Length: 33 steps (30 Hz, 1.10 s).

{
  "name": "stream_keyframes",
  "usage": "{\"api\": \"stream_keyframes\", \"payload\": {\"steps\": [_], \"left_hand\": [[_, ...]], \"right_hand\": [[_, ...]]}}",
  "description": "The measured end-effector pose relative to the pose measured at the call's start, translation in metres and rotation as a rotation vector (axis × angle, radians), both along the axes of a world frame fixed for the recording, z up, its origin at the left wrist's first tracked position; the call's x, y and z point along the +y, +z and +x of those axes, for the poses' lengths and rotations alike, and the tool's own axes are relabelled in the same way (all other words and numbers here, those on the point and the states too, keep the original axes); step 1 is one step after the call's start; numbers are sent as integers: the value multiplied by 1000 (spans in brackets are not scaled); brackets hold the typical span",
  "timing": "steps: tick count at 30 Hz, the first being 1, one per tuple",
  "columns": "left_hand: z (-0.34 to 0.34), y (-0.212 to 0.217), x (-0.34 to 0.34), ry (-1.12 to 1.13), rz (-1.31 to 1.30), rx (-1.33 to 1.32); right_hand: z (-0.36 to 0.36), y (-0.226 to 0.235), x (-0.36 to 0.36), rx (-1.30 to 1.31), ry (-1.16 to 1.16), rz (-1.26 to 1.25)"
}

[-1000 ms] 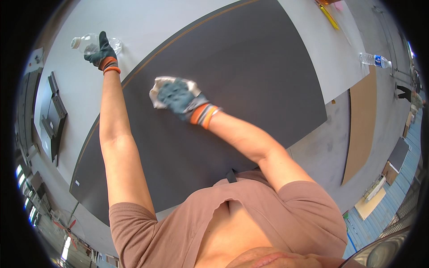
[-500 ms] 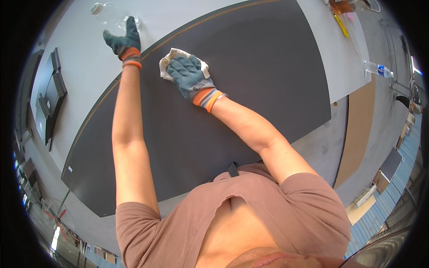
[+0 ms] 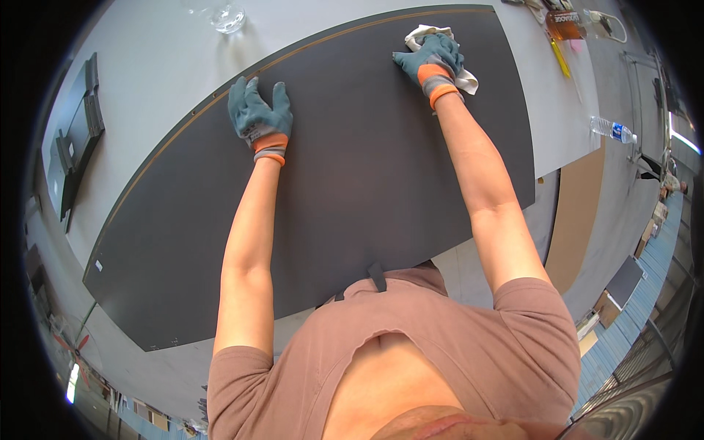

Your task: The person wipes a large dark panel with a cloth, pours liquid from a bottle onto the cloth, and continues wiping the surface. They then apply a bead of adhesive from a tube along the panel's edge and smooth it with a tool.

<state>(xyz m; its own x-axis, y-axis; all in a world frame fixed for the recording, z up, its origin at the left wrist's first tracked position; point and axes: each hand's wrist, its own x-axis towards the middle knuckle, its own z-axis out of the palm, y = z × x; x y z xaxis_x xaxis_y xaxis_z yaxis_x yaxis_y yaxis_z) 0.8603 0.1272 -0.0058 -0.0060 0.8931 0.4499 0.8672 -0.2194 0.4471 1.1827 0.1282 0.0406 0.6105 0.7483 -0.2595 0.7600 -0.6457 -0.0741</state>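
A large dark grey board (image 3: 367, 169) with a brown strip along its far edge lies in front of me. My left hand (image 3: 260, 114), in a green-grey work glove with an orange cuff, rests on it near that far edge, fingers spread and holding nothing. At the board's far right, my right hand (image 3: 434, 60), gloved alike, presses and grips a white cloth (image 3: 466, 82) against the surface. Parts of the cloth stick out around the fingers. Beyond the far edge lies a clear plastic bottle (image 3: 228, 19), partly cut off by the picture's rim.
Dark panel parts (image 3: 77, 143) are stacked at the left on the pale table (image 3: 139, 88). On the right are a small water bottle (image 3: 613, 130), a bottle of brown liquid (image 3: 565, 26) and a yellow tool (image 3: 559, 59). A brown sheet (image 3: 579, 220) lies farther right.
My right hand has carried the cloth far to the right across the board. The left hand has left the clear bottle and come down onto the board.
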Motion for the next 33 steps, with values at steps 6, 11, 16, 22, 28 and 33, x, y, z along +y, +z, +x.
{"api": "stream_keyframes", "payload": {"steps": [6, 11, 16, 22, 28, 33], "left_hand": [[1, 3, 1, 6, -42, 74], [2, 3, 1, 3, -9, 72], [4, 4, 3, -3, -11, 92], [3, 4, 2, -2, 2, 107], [-1, 4, 2, 9, -13, 112], [1, 5, 2, -2, -3, 79]], "right_hand": [[-11, 2, 15, 2, -44, -61], [-5, 1, 8, 69, 3, 8], [-5, -7, 17, 48, -40, -38], [-12, -6, 12, 21, -4, 28], [-13, 4, 8, 78, 131, 101], [64, -52, -33, -76, 455, 657]]}}
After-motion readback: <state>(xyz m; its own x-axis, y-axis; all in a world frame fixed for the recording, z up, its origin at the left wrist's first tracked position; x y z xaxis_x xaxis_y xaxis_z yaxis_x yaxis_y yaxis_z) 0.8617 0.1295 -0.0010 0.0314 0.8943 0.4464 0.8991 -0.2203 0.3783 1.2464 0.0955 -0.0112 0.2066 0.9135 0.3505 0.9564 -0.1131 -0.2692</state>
